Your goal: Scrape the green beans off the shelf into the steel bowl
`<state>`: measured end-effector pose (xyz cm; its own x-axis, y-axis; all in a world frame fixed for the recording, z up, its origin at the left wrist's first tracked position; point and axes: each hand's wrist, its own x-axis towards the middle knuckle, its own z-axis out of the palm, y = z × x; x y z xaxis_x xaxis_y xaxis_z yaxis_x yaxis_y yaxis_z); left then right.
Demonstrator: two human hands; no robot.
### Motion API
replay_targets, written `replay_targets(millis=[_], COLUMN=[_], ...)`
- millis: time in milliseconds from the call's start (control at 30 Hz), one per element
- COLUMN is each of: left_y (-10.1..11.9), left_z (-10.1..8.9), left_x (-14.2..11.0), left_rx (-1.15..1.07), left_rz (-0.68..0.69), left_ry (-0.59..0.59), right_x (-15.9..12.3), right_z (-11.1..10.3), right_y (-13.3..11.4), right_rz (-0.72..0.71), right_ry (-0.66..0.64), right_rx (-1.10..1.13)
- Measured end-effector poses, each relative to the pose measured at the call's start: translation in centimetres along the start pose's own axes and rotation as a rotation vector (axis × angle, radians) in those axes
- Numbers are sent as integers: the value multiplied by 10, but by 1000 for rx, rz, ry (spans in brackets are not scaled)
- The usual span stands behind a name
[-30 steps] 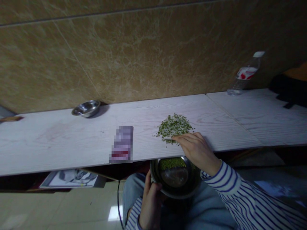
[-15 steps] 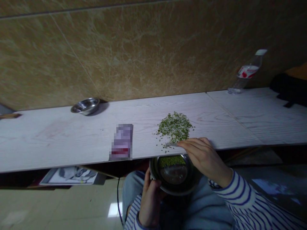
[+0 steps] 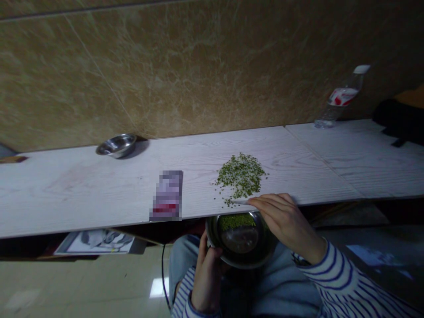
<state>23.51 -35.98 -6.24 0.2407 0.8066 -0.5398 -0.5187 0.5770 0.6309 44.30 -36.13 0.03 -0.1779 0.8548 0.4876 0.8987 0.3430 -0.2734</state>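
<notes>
My left hand (image 3: 208, 274) grips the left rim of a steel bowl (image 3: 215, 240), tilted just below the table's front edge. Green beans (image 3: 238, 221), small like mung beans, lie gathered along the bowl's far side. My right hand (image 3: 281, 216) is closed on thin, pointed metal tweezers (image 3: 241, 202), whose tip points left, low over the table. By that tip lie a few stray beans (image 3: 228, 202). Just beyond, a loose patch of the same beans (image 3: 241, 174) is spread on the white wood-grain table (image 3: 195, 185).
A second steel bowl (image 3: 116, 146) stands by the wall at the back left. Left of the beans lies a blurred purple flat item (image 3: 167, 194). A plastic bottle (image 3: 341, 97) and a black item (image 3: 400, 121) are at the right. An open drawer (image 3: 99, 243) is under the table.
My right hand and the tweezers have shifted slightly right and toward me, near the stray beans at the patch's front. My left hand and its bowl stay about where they were.
</notes>
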Motion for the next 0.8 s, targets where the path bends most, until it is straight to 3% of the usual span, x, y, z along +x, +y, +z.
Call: replay_targets(millis=[800], left_y=[2], left_z=[6], left_x=[-2], left_rx=[31], left_rz=[-3], left_ry=[43], right_x=[-8], right_z=[-4], right_y=[0], right_rz=[0], right_ry=[-17], right_rx=[-21])
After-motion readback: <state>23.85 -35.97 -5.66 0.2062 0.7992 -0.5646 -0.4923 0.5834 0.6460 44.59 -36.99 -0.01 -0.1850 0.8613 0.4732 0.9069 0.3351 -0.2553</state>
